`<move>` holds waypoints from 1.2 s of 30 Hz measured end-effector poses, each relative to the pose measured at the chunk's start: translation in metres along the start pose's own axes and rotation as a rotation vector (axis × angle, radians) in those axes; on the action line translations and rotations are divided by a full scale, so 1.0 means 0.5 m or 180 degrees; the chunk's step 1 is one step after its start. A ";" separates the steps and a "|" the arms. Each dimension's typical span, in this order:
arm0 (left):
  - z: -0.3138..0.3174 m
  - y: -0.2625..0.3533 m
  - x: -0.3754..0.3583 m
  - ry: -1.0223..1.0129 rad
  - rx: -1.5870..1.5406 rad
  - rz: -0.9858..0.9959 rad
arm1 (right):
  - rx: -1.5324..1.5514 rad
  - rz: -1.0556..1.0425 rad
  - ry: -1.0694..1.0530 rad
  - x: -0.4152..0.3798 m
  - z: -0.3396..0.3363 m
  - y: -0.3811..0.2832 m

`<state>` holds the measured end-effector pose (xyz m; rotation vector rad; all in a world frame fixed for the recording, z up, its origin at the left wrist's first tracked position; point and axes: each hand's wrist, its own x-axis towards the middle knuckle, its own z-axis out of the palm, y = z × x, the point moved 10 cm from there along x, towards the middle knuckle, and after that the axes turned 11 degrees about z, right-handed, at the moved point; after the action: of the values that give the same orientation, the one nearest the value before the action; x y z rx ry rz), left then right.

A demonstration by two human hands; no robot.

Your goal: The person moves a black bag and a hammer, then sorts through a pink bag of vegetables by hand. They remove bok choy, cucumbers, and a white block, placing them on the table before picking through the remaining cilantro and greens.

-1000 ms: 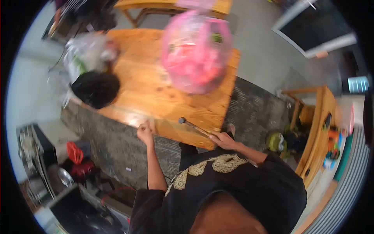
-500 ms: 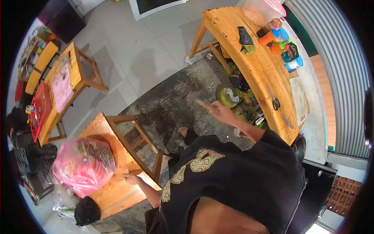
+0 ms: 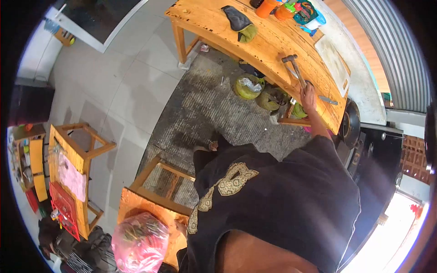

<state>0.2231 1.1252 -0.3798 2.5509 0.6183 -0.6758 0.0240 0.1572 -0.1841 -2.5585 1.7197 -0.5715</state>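
My right hand (image 3: 308,98) is closed around the wooden handle of a hammer (image 3: 297,70), over the near part of the long wooden table (image 3: 268,48). The hammer's dark metal head points away from me. It overlaps the scissors (image 3: 291,69) lying on the table, and part of them is hidden. Just beside my hand is a knife (image 3: 328,100). My left hand (image 3: 181,225) is at the small wooden table (image 3: 173,243), right by a full pink plastic bag (image 3: 141,243). My shirt hides part of that hand, and its fingers are too small to make out.
A pale cutting board (image 3: 334,68), a dark and green cloth (image 3: 240,25) and orange bottles (image 3: 284,11) sit on the long table. Round green bundles (image 3: 249,86) lie underneath. A wok (image 3: 350,120) stands right of the table. Another table with a red tray (image 3: 64,204) is at left.
My right hand has carried the hammer from above the floor mat to over the long table. The view has turned, and my left hand remains by the small table.
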 end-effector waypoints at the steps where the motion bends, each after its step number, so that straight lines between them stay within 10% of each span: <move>1: 0.008 0.013 0.011 -0.0012 0.0135 0.0027 | -0.0093 0.0075 0.0115 0.000 0.001 0.026; 7: 0.015 0.149 0.119 0.0064 0.0814 0.0308 | -0.0131 0.0829 0.0106 0.006 0.136 0.206; 11: 0.005 0.295 0.210 0.0161 0.1305 0.0471 | -0.0337 0.0191 0.0723 0.029 0.049 0.097; 18: 0.058 0.681 0.330 0.0551 0.1697 0.1400 | -0.0009 0.1465 -0.0326 0.052 0.042 0.154; 25: 0.256 1.139 0.276 0.0310 0.0317 0.2090 | -0.0261 0.1167 -0.0654 0.208 0.084 0.091; 29: 0.379 1.308 0.091 0.0118 0.0379 0.3571 | 0.0100 0.1285 -0.1073 0.316 0.180 0.029; 36: 0.672 1.124 0.070 -0.1294 0.1840 0.3897 | 0.1372 0.1081 -0.0459 0.348 0.194 -0.061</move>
<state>0.4209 0.5124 -0.5039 2.4749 -1.3391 -0.8759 0.1383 -0.0053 -0.2174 -1.9199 1.7033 -0.6360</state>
